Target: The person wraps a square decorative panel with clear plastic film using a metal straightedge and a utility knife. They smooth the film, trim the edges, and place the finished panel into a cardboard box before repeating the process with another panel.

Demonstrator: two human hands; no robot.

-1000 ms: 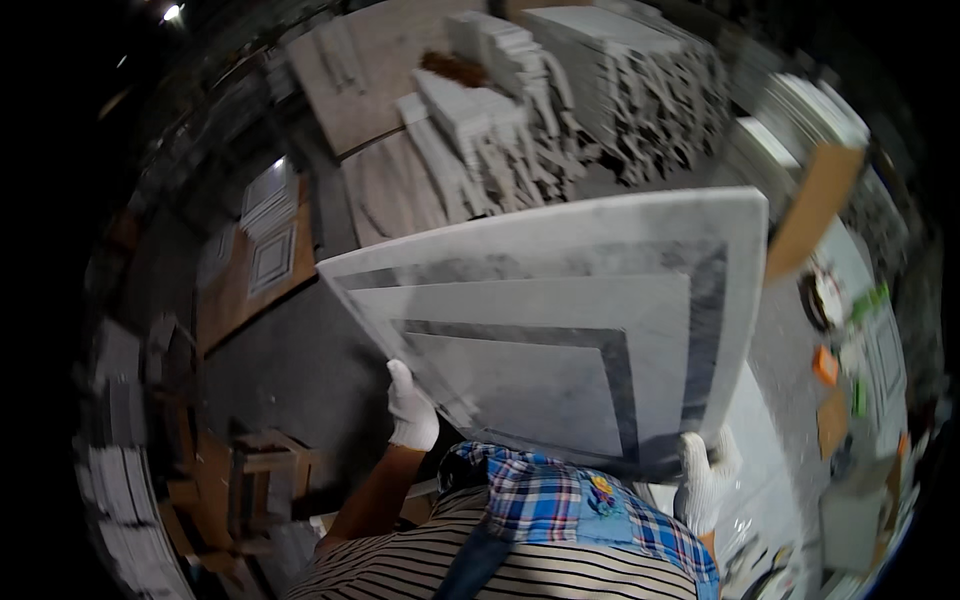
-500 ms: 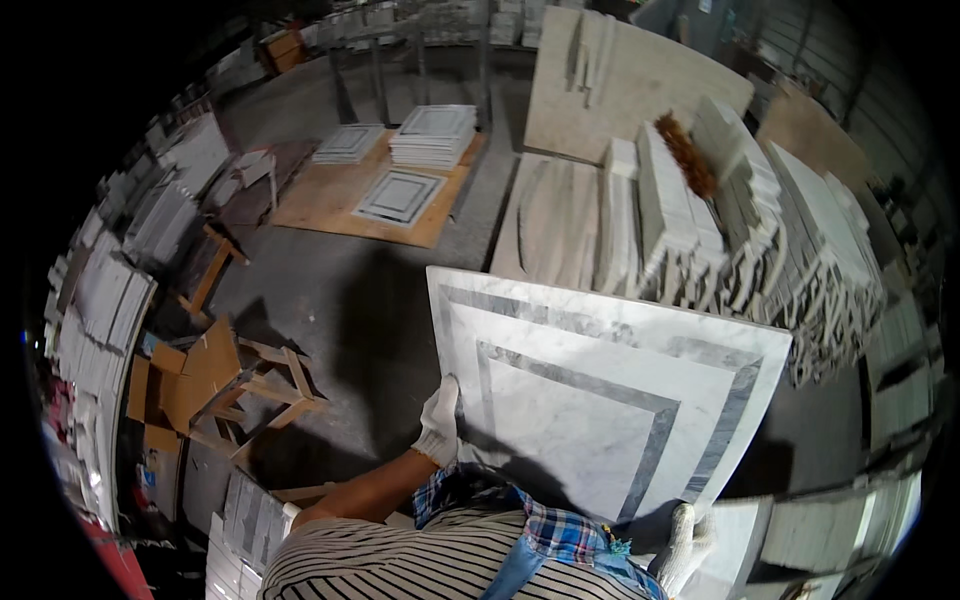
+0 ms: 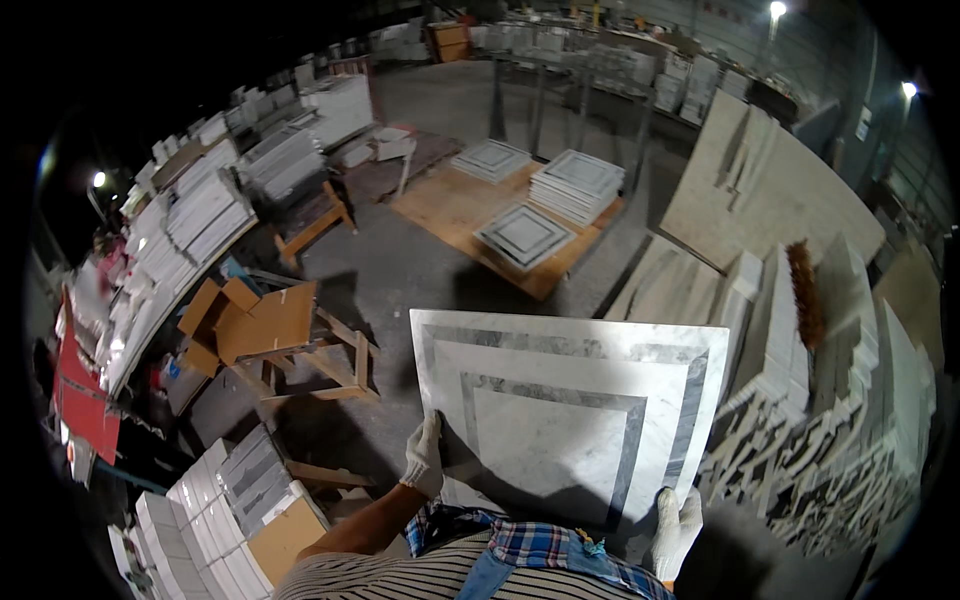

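Note:
In front of my body I carry a square white marble panel inlaid with two grey bands, one inside the other. My left hand, in a white knit glove, grips its left edge. At its lower right edge my right hand, gloved too, is closed with the thumb over the face. The fingers behind the panel are hidden. Farther off, a stack of similar panels, a lower pile and a single panel lie on a wooden board.
An opened cardboard box sits on a wooden trestle at left. White tiles are stacked at lower left. Stone slabs lean in rows along the right, with a big beige slab behind. A metal frame stands beyond the board.
My view has swung left, so the board with panels now lies more directly ahead. The panel has turned with me, still held in both hands.

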